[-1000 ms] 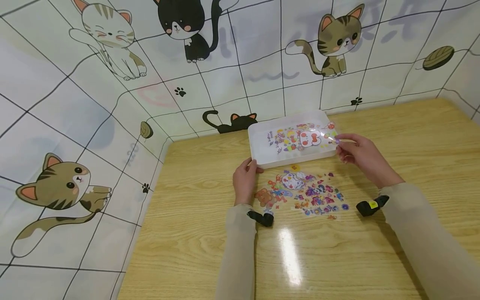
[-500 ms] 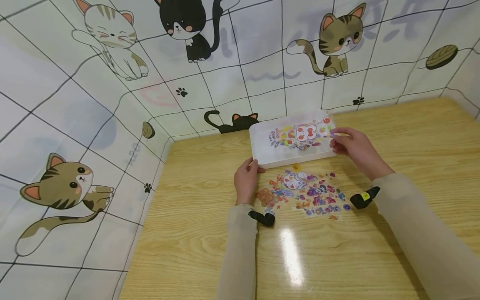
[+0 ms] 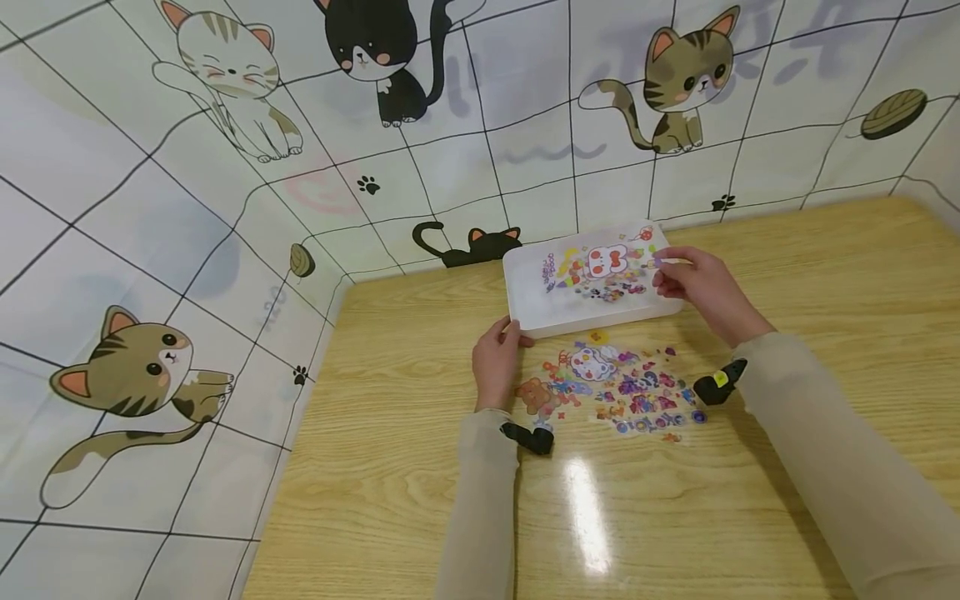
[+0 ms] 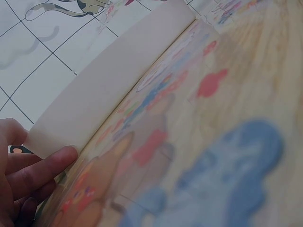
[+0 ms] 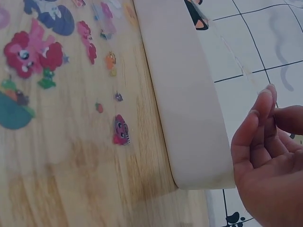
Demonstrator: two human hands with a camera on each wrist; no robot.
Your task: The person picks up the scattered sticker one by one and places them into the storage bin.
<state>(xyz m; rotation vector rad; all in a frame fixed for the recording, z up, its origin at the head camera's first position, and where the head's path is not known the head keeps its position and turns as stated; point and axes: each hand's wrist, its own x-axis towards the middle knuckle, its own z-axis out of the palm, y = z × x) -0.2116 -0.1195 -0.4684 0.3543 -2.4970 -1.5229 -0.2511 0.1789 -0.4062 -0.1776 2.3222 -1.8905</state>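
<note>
My right hand [image 3: 705,292] pinches the edge of a clear sticker sheet [image 3: 607,262], with a white rabbit and small colourful pictures, over a shallow white box [image 3: 531,315]. In the right wrist view the sheet [image 5: 242,66] shows nearly edge-on, above the box wall [image 5: 189,109]. At the box's near left corner my left hand [image 3: 495,360] grips it, one finger along the front wall as the left wrist view shows. More clear sticker sheets [image 3: 648,387] lie on the table before the box, with a brown bear sticker [image 3: 536,395] at their left end.
The wooden table [image 3: 390,467] runs back to a white wall [image 3: 465,183] printed with cats and grid lines. The box stands near that wall. Small black devices [image 3: 528,437] are strapped to both wrists.
My right hand has moved left and slightly back, carrying the sticker sheet further over the box. The left hand stays on the box corner. The view has shifted slightly.
</note>
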